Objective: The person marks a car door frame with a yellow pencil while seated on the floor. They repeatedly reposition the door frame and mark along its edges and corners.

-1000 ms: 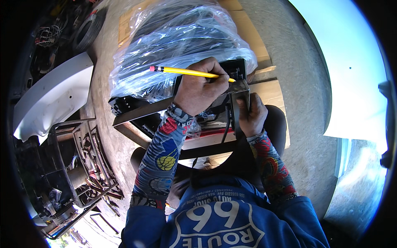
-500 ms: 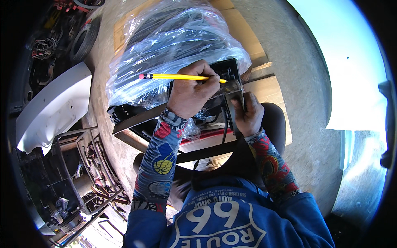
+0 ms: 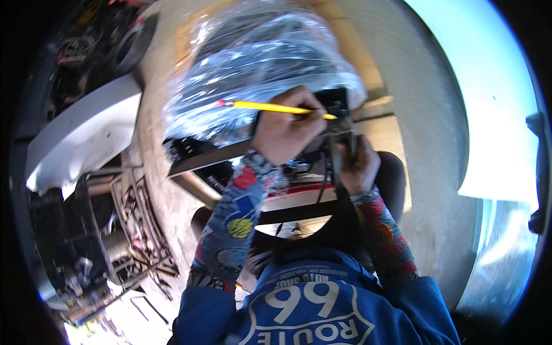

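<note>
In my left hand (image 3: 290,129) is a yellow pencil (image 3: 267,107) with a pink eraser end, pinched between the fingers and thumb. Its tip points right, over the corner of a dark metal frame. A flat metal bar (image 3: 211,157) of that frame runs beneath my left hand and slants down to the left. My right hand (image 3: 360,167) is closed around the frame's right-hand side piece (image 3: 352,144), thumb against it. Motion blur softens both hands and the pencil tip, so whether the tip touches metal cannot be told.
Beyond the frame lies a large bundle wrapped in clear plastic (image 3: 264,63), on cardboard (image 3: 382,138). A white curved panel (image 3: 86,132) and a metal tube rack (image 3: 135,213) stand at left, with a tyre (image 3: 135,49) behind. A big pale panel (image 3: 477,86) is at right.
The whole view has shifted, so the scene sits a little farther right and lower, and it is blurrier. Both hands keep their grips; the pencil still points at the frame's corner.
</note>
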A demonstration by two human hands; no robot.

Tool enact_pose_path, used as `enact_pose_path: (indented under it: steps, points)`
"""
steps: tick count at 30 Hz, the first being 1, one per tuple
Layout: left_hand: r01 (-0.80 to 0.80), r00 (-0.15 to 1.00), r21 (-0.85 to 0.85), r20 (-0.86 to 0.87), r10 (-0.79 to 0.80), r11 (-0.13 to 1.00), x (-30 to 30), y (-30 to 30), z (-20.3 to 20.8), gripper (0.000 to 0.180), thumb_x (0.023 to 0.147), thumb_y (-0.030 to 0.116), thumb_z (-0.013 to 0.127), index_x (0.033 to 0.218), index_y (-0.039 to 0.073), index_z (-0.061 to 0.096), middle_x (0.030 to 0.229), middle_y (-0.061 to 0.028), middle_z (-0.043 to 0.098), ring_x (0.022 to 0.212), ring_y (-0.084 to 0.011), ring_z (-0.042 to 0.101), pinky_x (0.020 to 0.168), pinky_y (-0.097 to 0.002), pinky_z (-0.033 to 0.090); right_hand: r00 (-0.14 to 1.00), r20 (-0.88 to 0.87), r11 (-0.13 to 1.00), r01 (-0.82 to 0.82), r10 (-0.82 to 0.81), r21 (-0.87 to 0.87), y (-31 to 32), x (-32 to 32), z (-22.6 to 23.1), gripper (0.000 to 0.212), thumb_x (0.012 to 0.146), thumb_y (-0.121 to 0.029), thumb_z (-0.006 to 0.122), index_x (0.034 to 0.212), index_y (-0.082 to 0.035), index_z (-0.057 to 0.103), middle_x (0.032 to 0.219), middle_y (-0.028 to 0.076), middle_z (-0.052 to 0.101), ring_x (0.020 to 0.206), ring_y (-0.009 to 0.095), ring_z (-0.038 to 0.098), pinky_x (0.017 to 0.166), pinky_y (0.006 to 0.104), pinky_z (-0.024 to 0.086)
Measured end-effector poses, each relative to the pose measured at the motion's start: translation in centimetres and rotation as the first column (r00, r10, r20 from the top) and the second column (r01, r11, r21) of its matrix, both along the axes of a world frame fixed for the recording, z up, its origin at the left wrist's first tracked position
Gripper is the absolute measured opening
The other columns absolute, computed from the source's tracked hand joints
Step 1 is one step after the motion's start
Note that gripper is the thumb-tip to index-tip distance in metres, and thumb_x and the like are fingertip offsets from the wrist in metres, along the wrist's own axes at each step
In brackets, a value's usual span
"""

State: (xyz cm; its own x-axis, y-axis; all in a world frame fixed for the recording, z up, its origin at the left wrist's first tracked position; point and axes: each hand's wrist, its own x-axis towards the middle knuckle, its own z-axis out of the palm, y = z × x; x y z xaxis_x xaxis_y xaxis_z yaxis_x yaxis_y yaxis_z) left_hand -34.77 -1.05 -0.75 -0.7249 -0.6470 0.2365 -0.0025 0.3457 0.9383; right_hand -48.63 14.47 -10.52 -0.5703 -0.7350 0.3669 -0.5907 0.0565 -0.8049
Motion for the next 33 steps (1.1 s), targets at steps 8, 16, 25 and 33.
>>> enact_pose_path:
  steps: [8,16,25,33]
  points:
    - [-0.216,0.969,-0.145,-0.156,0.193,0.966,-0.3,0.7,-0.7,0.015,0.076,0.007,0.073,0.084,0.005,0.061,0.079,-0.0111,0.065,0.073,-0.0227,0.066,0.067,-0.0344,0.051,0.999,-0.005,0.998,0.052,-0.051,0.045,-0.3,0.4,0.1,0.016,0.095,-0.011,0.067,0.108,-0.002,0.067,0.098,0.011,0.073,0.088,0.02,0.069,0.077,0.0326,0.053]
    - [-0.218,0.968,-0.03,-0.132,0.212,0.976,-0.3,0.7,-0.5,0.015,0.074,0.008,0.073,0.083,0.003,0.062,0.079,-0.0149,0.067,0.078,-0.031,0.069,0.07,-0.037,0.054,0.995,-0.097,0.999,0.02,-0.022,-0.026,-0.5,0.4,-0.3,0.025,0.097,-0.013,0.065,0.118,0.0,0.064,0.105,0.012,0.072,0.094,0.024,0.069,0.082,0.0353,0.053]
    - [-0.232,0.964,-0.074,-0.153,0.219,0.97,-1.2,0.4,-1.4,0.015,0.074,0.012,0.074,0.08,0.001,0.066,0.082,-0.0168,0.07,0.08,-0.0334,0.07,0.072,-0.0387,0.055,0.997,-0.067,1.0,0.027,-0.026,0.012,-0.4,0.1,-0.5,0.029,0.099,-0.016,0.063,0.124,-0.002,0.063,0.112,0.011,0.071,0.1,0.022,0.067,0.086,0.0352,0.053]
    - [-0.225,0.973,-0.095,-0.08,0.218,0.97,-0.7,0.4,-0.8,0.019,0.078,0.019,0.075,0.086,0.003,0.068,0.088,-0.0161,0.07,0.084,-0.0333,0.069,0.079,-0.0404,0.054,0.996,-0.078,0.994,0.047,-0.039,0.098,-0.3,0.0,-1.2,0.026,0.098,-0.014,0.064,0.121,-0.001,0.064,0.112,0.01,0.071,0.1,0.02,0.066,0.087,0.0341,0.052]
